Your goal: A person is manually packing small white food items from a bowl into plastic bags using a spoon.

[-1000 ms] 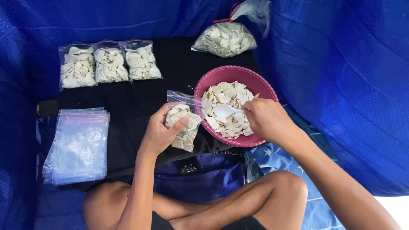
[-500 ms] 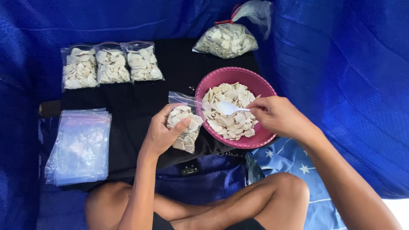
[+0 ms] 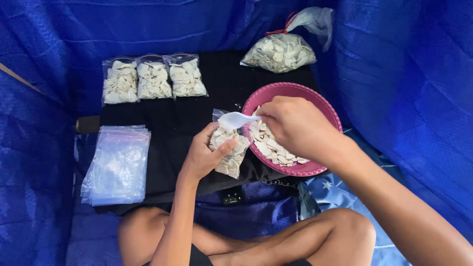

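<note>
My left hand (image 3: 203, 155) holds a small clear bag (image 3: 229, 151) partly filled with pale chips, its mouth turned up. My right hand (image 3: 295, 127) grips a white plastic spoon (image 3: 235, 119), whose bowl hovers right over the bag's mouth. Just right of the bag stands a pink bowl (image 3: 327, 111) of the same pale chips; my right hand covers much of it.
Three filled small bags (image 3: 152, 80) lie in a row at the back left of the black board (image 3: 177, 123). A stack of empty clear bags (image 3: 118, 165) lies at the left. A big tied bag of chips (image 3: 280, 52) sits behind the bowl. Blue tarp surrounds everything.
My right hand has carried the spoon from inside the bowl leftward to the mouth of the small bag. My left hand keeps its hold on the bag.
</note>
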